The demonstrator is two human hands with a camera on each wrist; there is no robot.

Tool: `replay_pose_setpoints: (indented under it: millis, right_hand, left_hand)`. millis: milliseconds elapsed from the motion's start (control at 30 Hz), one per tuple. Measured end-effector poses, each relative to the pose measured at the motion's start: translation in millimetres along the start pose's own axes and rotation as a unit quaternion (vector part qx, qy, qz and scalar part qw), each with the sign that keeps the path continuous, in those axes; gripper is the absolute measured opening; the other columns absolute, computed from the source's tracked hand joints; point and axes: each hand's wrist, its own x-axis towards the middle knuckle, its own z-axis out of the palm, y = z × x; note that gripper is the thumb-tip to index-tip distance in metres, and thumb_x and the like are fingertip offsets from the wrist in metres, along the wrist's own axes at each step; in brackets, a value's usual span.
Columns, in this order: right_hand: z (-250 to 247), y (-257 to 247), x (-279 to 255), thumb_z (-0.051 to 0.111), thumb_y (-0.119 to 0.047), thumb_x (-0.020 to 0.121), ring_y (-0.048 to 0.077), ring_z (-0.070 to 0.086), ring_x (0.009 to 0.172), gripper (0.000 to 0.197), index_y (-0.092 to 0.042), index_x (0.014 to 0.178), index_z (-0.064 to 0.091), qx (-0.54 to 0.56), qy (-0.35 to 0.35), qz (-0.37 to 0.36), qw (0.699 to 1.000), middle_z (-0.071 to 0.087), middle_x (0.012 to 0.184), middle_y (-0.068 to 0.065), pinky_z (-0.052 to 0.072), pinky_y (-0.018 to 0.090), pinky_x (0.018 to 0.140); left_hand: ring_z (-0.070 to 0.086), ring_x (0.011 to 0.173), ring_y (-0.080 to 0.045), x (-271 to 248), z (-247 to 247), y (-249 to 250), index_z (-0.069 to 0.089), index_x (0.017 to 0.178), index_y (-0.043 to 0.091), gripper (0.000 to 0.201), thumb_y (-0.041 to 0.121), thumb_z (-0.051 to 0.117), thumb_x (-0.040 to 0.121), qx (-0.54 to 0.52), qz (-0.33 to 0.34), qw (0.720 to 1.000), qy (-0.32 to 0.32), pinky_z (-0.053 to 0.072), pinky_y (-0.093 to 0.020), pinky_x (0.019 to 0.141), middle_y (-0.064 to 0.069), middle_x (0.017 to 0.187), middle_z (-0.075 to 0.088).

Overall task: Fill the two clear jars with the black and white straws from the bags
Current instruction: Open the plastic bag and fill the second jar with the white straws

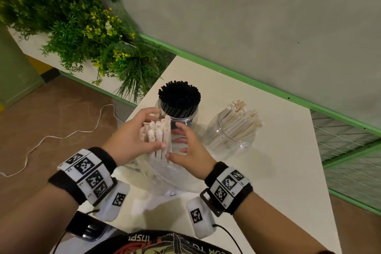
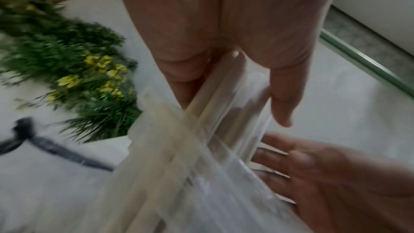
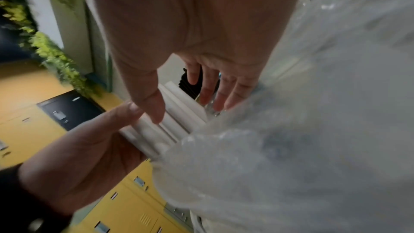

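My left hand [image 1: 134,138] grips a bundle of white straws [image 1: 157,136] whose lower ends stand in a clear plastic bag [image 1: 165,171] near the table's front. The same bundle [image 2: 215,109] runs under my left palm and the bag [image 3: 291,148] fills the right wrist view. My right hand [image 1: 187,150] is beside the bundle with straight, spread fingers [image 3: 224,93], its thumb touching the straws [image 3: 177,118]. Behind stands a clear jar [image 1: 178,112] packed with black straws [image 1: 179,95]. To its right a second clear jar [image 1: 228,136] holds white straws [image 1: 241,119] leaning right.
The cream table [image 1: 278,171] ends in a left edge beside my left hand and a corner at the right. A planter of green and yellow plants [image 1: 86,31] stands at the back left. A white cord [image 1: 61,136] lies on the brown floor.
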Motion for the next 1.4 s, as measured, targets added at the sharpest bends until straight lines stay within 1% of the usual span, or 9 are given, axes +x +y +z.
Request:
replay_pose_setpoints:
  millis: [167,333,700,833,933,1033,1133,1267,1400]
  right_hand:
    - [9.3,-3.3,15.5,0.078,-0.006,0.074,0.009,0.055,0.107,0.079,-0.02,0.139,0.036,-0.003,0.003,-0.03,1.0,0.055,0.124,-0.006,0.04,0.003,0.084]
    - [15.3,-1.9,24.1,0.076,-0.015,0.068,0.021,0.063,0.1,0.063,-0.009,0.125,0.05,0.055,0.035,-0.046,0.997,0.065,0.108,0.006,0.052,0.042,0.091]
    - [15.0,-8.5,12.7,0.066,-0.01,0.072,0.006,0.055,0.075,0.022,-0.004,0.091,0.058,0.105,0.102,-0.067,0.987,0.06,0.08,-0.005,0.047,0.018,0.07]
    - [11.6,-10.2,8.1,0.064,-0.013,0.074,0.014,0.056,0.073,0.022,-0.016,0.091,0.052,0.064,0.154,-0.106,0.98,0.057,0.079,-0.003,0.049,0.028,0.067]
    - [4.2,-13.8,1.9,0.063,-0.008,0.078,0.024,0.063,0.086,0.041,-0.029,0.109,0.046,0.052,0.171,-0.14,0.974,0.059,0.092,-0.004,0.055,0.042,0.079]
    - [-8.8,-20.9,-5.5,0.062,0.005,0.084,0.013,0.066,0.095,0.056,-0.027,0.124,0.04,0.041,0.173,-0.156,0.972,0.056,0.106,-0.016,0.05,0.019,0.086]
    - [-19.9,-24.3,-10.0,0.063,0.005,0.084,-0.008,0.052,0.11,0.054,-0.021,0.127,0.044,0.001,0.207,-0.178,0.962,0.05,0.121,-0.018,0.033,0.004,0.093]
    - [-22.9,-25.2,-13.6,0.056,0.002,0.081,0.03,0.069,0.09,0.041,-0.03,0.107,0.054,0.11,0.221,-0.166,0.955,0.06,0.107,-0.006,0.053,0.037,0.084]
    - [-23.8,-19.9,-16.4,0.05,0.01,0.08,0.021,0.07,0.087,0.033,-0.016,0.101,0.052,0.159,0.22,-0.157,0.949,0.059,0.094,0.01,0.051,0.054,0.092]
  left_hand:
    - [0.057,0.081,0.015,-9.4,7.2,-1.6,0.055,0.105,0.03,0.044,0.011,0.079,0.073,-0.045,-0.024,0.998,0.042,0.041,-0.001,0.068,0.014,0.098,0.062]
    - [0.057,0.094,0.003,-10.9,11.4,-3.9,0.062,0.095,0.038,0.036,0.018,0.08,0.072,-0.064,-0.011,0.997,0.049,0.04,-0.006,0.079,0.01,0.103,0.063]
    - [0.059,0.072,-0.008,-8.2,17.1,-3.9,0.066,0.09,0.027,0.019,0.015,0.076,0.079,-0.09,-0.007,0.994,0.062,0.047,-0.018,0.066,0.002,0.083,0.068]
    - [0.057,0.069,-0.002,-5.7,19.5,-0.2,0.063,0.094,0.026,0.023,0.012,0.074,0.08,-0.079,0.008,0.994,0.077,0.044,-0.014,0.065,0.01,0.08,0.066]
    - [0.058,0.081,0.002,-6.1,21.4,2.1,0.062,0.106,0.029,0.035,0.007,0.071,0.08,-0.062,0.03,0.994,0.08,0.041,-0.006,0.074,0.022,0.09,0.064]
    - [0.056,0.101,0.004,-5.0,23.7,1.1,0.066,0.11,0.025,0.036,0.006,0.071,0.08,-0.035,0.053,0.995,0.073,0.036,-0.002,0.084,0.014,0.107,0.065]
    - [0.057,0.099,0.002,-4.2,25.5,1.3,0.067,0.105,0.026,0.031,0.017,0.067,0.076,-0.021,0.058,0.995,0.074,0.037,-0.003,0.083,0.009,0.106,0.065]
    - [0.062,0.087,-0.007,-5.9,26.7,5.7,0.066,0.097,0.029,0.025,0.021,0.061,0.074,-0.045,0.035,0.997,0.061,0.045,-0.009,0.074,0.006,0.096,0.069]
    - [0.065,0.086,-0.012,-7.4,31.0,8.6,0.064,0.094,0.031,0.022,0.023,0.058,0.074,-0.07,0.036,0.996,0.052,0.049,-0.022,0.078,0.004,0.091,0.071]
